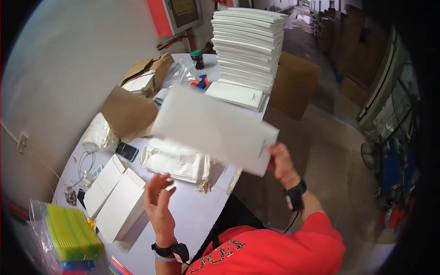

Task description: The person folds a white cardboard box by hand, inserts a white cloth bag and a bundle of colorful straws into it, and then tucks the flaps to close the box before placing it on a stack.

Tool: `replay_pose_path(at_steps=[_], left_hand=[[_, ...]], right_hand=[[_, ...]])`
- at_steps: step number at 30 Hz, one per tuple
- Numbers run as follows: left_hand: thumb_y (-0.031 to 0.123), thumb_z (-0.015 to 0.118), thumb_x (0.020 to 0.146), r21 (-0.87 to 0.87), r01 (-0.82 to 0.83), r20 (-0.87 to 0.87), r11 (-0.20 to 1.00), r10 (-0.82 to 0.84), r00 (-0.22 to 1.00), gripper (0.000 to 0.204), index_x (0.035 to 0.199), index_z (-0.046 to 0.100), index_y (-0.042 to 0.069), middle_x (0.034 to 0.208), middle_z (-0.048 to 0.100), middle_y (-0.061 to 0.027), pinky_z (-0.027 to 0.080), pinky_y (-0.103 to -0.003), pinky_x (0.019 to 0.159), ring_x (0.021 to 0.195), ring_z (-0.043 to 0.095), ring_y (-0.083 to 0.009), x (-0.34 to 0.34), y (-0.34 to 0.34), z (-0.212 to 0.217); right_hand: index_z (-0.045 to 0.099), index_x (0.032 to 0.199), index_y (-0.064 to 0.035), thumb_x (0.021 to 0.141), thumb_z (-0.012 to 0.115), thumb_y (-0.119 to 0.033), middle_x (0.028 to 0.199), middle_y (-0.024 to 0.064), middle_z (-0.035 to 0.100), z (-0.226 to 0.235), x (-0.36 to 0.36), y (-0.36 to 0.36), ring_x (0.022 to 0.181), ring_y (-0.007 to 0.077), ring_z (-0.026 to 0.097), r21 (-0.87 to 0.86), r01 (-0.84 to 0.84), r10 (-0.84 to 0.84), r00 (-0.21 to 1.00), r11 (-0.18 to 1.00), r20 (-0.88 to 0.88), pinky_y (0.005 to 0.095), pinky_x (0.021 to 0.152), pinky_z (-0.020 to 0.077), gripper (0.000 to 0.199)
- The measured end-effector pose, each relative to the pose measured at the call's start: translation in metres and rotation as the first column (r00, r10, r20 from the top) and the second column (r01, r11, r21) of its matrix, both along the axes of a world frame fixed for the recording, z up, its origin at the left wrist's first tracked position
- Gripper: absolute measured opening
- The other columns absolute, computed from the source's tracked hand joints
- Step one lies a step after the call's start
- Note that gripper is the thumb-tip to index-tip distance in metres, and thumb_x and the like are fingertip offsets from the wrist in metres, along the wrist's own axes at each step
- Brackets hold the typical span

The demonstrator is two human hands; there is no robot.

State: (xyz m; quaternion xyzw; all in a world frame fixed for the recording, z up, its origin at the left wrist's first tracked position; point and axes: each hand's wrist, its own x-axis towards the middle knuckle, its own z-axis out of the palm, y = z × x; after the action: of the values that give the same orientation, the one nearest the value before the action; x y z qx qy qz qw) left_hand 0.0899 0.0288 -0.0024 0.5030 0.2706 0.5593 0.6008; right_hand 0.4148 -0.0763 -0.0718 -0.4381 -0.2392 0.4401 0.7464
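My right hand [283,166] grips a flat white box [211,126] by its near right corner. The box is raised over the table, tilted and blurred by motion. My left hand [159,201] is open with its fingers apart and holds nothing. It hovers between a pile of cream cloth drawstring bags [176,160] and some white boxes [120,201] lying on the table. The raised box hides part of the table behind it.
A tall stack of flat white boxes [247,50] stands at the far right of the table [206,201]. Brown paper [128,112], a phone [126,151] and a green-lidded jar [197,59] lie farther back. Bagged yellow-green plastic items [73,229] sit near left. A carton [295,85] stands beyond the table.
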Motion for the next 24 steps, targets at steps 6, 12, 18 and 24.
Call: replay_pose_path(at_steps=[6,12,18,24], left_hand=[[0.010,0.056,0.093,-0.181,0.071,-0.296,0.981,-0.124,0.947,0.015,0.102,0.062,0.000,0.086,0.067,-0.0095,0.054,-0.032,0.078,0.080,0.066,-0.0175,-0.009,0.003,-0.034],[0.012,0.057,0.093,-0.262,-0.006,-0.372,0.965,-0.095,0.923,0.015,0.100,0.062,0.000,0.081,0.068,-0.0085,0.054,-0.032,0.076,0.076,0.067,-0.0176,-0.030,0.005,-0.058],[0.013,0.059,0.092,-0.339,-0.166,-0.388,0.926,0.023,0.921,0.014,0.099,0.062,0.001,0.080,0.068,-0.0091,0.055,-0.031,0.074,0.075,0.067,-0.0176,-0.054,0.001,-0.078],[0.014,0.059,0.092,-0.370,-0.239,-0.407,0.898,0.075,0.910,0.014,0.098,0.062,0.001,0.080,0.067,-0.0089,0.054,-0.030,0.073,0.075,0.066,-0.0173,-0.062,0.006,-0.090]], right_hand=[[0.063,0.091,-0.0080,0.093,0.060,-0.032,0.071,-0.0016,0.061,0.016,0.130,0.035,0.055,0.0062,0.054,-0.019,0.205,-0.198,0.963,0.979,0.183,0.0211,0.047,0.0432,0.025],[0.063,0.084,-0.0086,0.092,0.061,-0.035,0.066,-0.0033,0.057,-0.018,0.199,0.134,0.052,0.0051,0.048,-0.200,0.164,-0.114,0.964,0.966,0.240,0.0206,0.046,0.0410,0.027],[0.062,0.075,-0.0093,0.091,0.062,-0.037,0.067,-0.0028,0.056,-0.057,0.241,0.195,0.053,0.0057,0.049,-0.337,0.086,-0.009,0.975,0.938,0.224,0.0198,0.045,0.0417,0.032],[0.061,0.095,-0.0049,0.086,0.067,-0.036,0.071,0.0052,0.060,-0.062,0.253,0.212,0.058,0.0161,0.058,-0.423,0.479,-0.164,0.787,0.770,0.594,0.0292,0.049,0.0487,0.032]])
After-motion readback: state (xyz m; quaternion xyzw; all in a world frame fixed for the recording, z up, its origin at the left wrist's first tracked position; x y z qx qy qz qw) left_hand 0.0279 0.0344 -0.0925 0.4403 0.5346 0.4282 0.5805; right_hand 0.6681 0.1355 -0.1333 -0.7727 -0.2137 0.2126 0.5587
